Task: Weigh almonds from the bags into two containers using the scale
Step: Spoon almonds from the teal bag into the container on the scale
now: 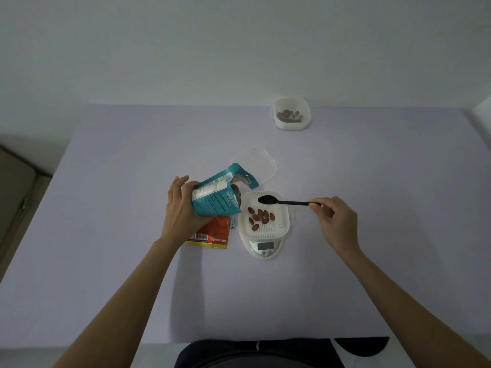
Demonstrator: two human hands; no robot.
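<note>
My left hand (180, 208) grips a teal almond bag (216, 196), tilted with its open mouth toward a white container (284, 221). That container stands on a small white scale (264, 248) and holds several almonds (260, 217). My right hand (334, 219) pinches the handle of a black spoon (281, 201), whose empty bowl hovers over the container's far edge. A second white container (292, 112) with several almonds sits at the table's far right. An orange bag (212, 232) lies flat beneath the teal bag.
A clear lid (259, 162) lies behind the scale. The lilac table (132, 181) ends at a pale wall at the back. Its left edge drops to a brown floor. My dark clothing shows at the near edge.
</note>
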